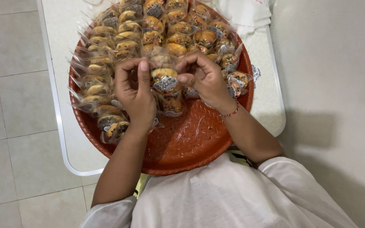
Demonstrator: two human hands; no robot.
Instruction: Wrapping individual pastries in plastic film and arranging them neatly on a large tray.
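Entry, head view. My left hand [135, 90] has its fingers [143, 71] pressed together on the left edge of a wrapped pastry [164, 80], thumb up along the clear film. My right hand [203, 78] curls in from the other side, fingertips [184, 78] pinching the same wrapper's right edge. Both hands are closed on it, so the packet is held taut between them, just above the tray; I judge this two-sided grip keeps the slippery film from twisting. Whether the packet's lower end touches the tray I cannot tell.

The pastry is a small golden piece with coloured sprinkles, a round label on its front facing the camera.

Around it, many more wrapped pastries [165, 25] lie in close rows, overlapping like tiles, likely so that more fit and none slide. They fill the far and left parts of the round orange woven tray [191, 143]; the near part is bare. The tray rests on a white desk [66, 139] over a tiled floor [13, 105]. A red thread bracelet [232, 113] sits on the right wrist.
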